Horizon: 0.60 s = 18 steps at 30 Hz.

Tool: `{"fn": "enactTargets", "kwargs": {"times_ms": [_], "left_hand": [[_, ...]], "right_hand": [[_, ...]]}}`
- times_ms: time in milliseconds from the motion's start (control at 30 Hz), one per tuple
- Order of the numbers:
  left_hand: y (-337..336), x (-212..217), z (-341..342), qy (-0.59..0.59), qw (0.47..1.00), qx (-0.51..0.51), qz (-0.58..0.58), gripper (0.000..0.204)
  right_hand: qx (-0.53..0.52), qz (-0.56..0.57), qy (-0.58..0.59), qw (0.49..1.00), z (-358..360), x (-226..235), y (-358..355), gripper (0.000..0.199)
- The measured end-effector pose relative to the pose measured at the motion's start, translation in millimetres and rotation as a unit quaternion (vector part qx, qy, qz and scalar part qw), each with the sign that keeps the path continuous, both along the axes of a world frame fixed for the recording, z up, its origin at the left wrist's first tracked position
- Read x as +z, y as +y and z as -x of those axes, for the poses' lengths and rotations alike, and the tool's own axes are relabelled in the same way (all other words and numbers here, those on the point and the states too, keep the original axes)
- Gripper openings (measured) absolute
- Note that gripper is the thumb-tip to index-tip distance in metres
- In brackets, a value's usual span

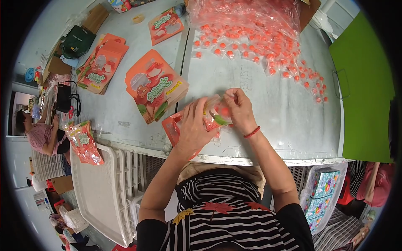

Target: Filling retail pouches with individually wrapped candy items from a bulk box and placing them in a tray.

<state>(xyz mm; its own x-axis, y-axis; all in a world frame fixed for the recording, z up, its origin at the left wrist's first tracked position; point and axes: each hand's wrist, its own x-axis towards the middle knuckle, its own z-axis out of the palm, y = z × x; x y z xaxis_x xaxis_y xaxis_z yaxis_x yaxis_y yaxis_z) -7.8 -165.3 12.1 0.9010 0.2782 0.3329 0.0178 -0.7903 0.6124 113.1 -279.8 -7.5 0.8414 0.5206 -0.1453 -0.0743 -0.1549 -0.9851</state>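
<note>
Near the front edge of the table, my left hand [194,127] is wrapped round a red and pink candy pouch [210,119], which lies tilted with its mouth to the right. My right hand [240,109] is at that mouth, fingers pinched; what they hold is hidden. An orange-red candy in clear wrap shows beside those fingers. Partly under my left hand lies another red pouch [171,125]. Beyond it, a fanned stack of flat pouches [155,90] rests on the table. Small wrapped orange-red candies [272,52] spread across the far right.
A large clear plastic bag [247,16] sits behind the candies. More pouches [100,69] are stacked at the left, and a single pouch [166,26] lies farther back. A green panel [362,83] borders the right side. White plastic trays [96,192] stand below left. A person in pink [42,136] sits far left.
</note>
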Motion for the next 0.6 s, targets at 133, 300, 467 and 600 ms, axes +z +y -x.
{"fn": "enactTargets", "kwargs": {"times_ms": [133, 300, 467, 600], "left_hand": [[-1.4, -0.5, -3.7, -0.011, 1.0, 0.004, -0.012, 0.088], [0.7, -3.5, -5.7, -0.066, 0.997, 0.015, -0.034, 0.081], [6.9, -10.2, -6.4, -0.086, 0.995, 0.013, -0.045, 0.08], [17.9, 5.5, 8.7, -0.079, 0.993, 0.022, 0.084, 0.083]], "right_hand": [[0.001, -0.009, -0.13, 0.991, 20.6, 18.2, -1.0, 0.025], [0.016, -0.009, -0.283, 0.959, 47.9, 41.3, 1.4, 0.034], [0.099, 0.049, -0.256, 0.96, 45.4, 60.9, 1.5, 0.043], [0.119, -0.106, -0.033, 0.987, 21.3, 80.3, -14.9, 0.044]]}}
